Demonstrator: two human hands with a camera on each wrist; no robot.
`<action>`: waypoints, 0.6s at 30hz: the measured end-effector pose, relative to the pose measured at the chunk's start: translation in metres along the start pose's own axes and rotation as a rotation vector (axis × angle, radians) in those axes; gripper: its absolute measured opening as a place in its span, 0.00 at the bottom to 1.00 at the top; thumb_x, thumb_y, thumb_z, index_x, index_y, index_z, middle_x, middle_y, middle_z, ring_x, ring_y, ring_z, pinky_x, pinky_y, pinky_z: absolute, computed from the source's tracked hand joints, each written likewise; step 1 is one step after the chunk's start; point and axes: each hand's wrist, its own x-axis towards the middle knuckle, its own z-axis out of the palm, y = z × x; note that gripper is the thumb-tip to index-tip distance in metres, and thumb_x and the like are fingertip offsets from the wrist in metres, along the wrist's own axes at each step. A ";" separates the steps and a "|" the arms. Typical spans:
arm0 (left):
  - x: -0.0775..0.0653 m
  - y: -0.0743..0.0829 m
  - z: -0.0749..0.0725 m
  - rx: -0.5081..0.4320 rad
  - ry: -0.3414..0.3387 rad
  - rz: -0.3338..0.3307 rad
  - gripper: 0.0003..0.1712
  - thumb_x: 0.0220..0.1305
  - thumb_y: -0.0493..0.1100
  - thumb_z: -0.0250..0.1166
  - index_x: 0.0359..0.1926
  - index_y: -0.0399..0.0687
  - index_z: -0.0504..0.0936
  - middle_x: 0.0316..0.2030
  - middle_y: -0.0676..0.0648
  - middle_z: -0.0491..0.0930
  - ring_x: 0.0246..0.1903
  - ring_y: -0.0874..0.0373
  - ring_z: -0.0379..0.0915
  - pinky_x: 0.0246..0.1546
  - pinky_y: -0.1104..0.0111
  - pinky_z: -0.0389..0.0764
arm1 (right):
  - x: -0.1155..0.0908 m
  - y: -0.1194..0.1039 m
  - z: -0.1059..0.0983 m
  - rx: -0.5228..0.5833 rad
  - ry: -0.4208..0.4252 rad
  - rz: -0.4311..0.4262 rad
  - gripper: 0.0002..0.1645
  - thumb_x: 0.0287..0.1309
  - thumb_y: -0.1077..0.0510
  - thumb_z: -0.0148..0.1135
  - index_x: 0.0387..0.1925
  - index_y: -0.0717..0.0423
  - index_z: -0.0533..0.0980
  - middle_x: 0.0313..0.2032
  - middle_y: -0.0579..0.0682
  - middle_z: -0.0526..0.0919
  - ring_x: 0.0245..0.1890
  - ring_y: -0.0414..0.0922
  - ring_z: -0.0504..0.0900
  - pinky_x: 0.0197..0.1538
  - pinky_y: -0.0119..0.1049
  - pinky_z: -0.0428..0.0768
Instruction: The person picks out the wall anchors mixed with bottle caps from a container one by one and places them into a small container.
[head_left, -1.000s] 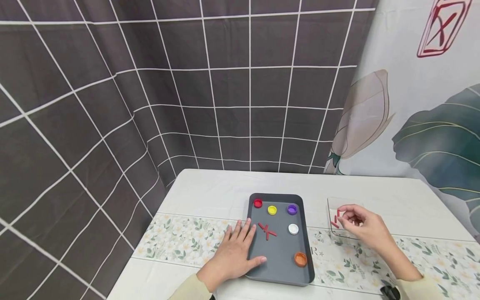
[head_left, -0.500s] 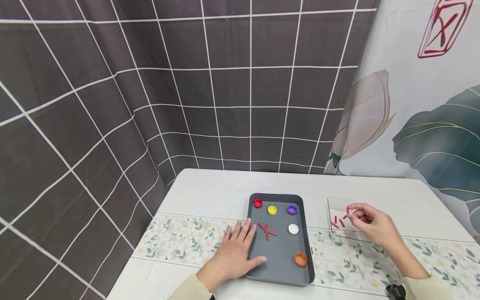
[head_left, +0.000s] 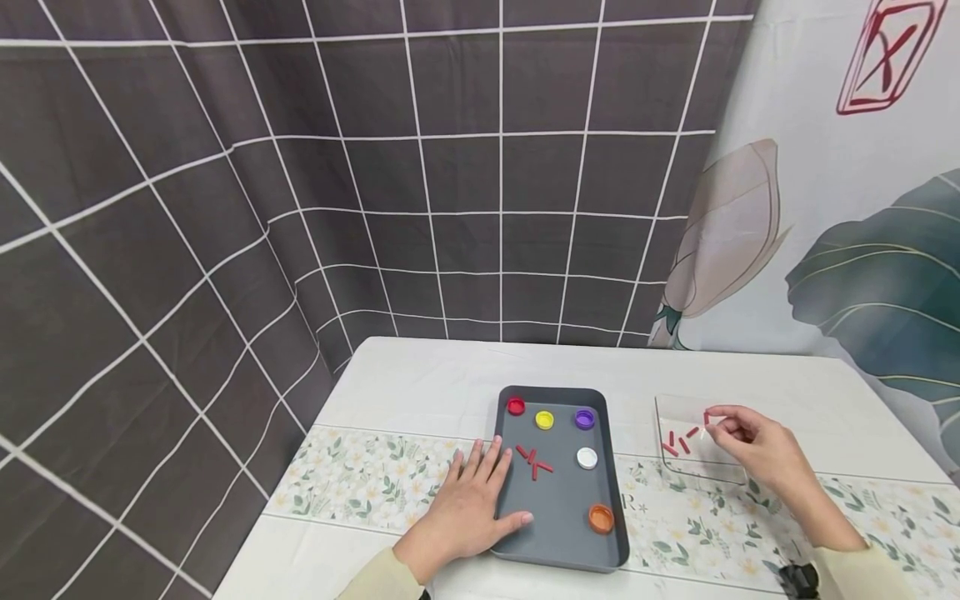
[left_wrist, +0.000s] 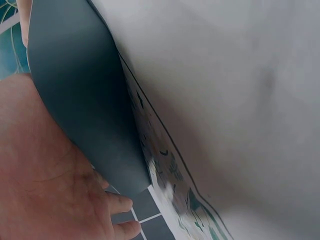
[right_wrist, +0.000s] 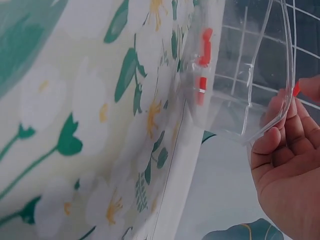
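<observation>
Right hand [head_left: 767, 452] has thumb and index pinched together on a short red stick [head_left: 707, 417], standing roughly upright over the right part of the clear plastic box [head_left: 705, 477]. Can't tell whether its lower end touches the box floor. Biggest worry imo: that's a tiny thing held by fingertips only, so a bit too little squeeze, or an off-centre one, and it twists or drops.

Second one: in the right wrist view the fingers sit right at the box wall. Snag that and the box, which looks light, could skid or tip, scattering the four loose red sticks [head_left: 684, 446] inside. Nobody's bracing it either; the left hand [head_left: 463, 512] is well apart, fingers straight and spread over the left edge of the grey tray [head_left: 558, 525]. If that hand leaned hard on the rim, the tray might tilt and the bunched red sticks [head_left: 545, 467] or the orange cap [head_left: 601, 518] could slide. Can't tell how hard it's pressing, tho.
</observation>
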 end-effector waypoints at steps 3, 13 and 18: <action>0.000 0.000 0.000 -0.001 0.002 0.000 0.54 0.68 0.77 0.47 0.81 0.49 0.51 0.81 0.46 0.43 0.79 0.42 0.38 0.75 0.43 0.47 | 0.000 0.003 -0.001 -0.002 0.001 0.003 0.15 0.66 0.61 0.64 0.52 0.64 0.80 0.31 0.47 0.81 0.25 0.33 0.72 0.25 0.27 0.71; -0.002 0.002 -0.002 -0.008 0.020 0.008 0.53 0.68 0.76 0.49 0.80 0.47 0.53 0.81 0.45 0.45 0.79 0.41 0.40 0.75 0.42 0.49 | -0.003 -0.010 0.003 0.015 0.006 0.048 0.17 0.68 0.61 0.62 0.55 0.64 0.79 0.33 0.50 0.81 0.25 0.34 0.71 0.25 0.28 0.71; -0.003 0.003 -0.003 -0.007 0.018 0.011 0.53 0.68 0.76 0.48 0.81 0.47 0.52 0.81 0.45 0.45 0.79 0.41 0.40 0.75 0.42 0.48 | -0.004 -0.029 0.010 0.026 0.013 0.012 0.14 0.68 0.61 0.61 0.52 0.62 0.80 0.32 0.50 0.82 0.24 0.35 0.72 0.25 0.28 0.71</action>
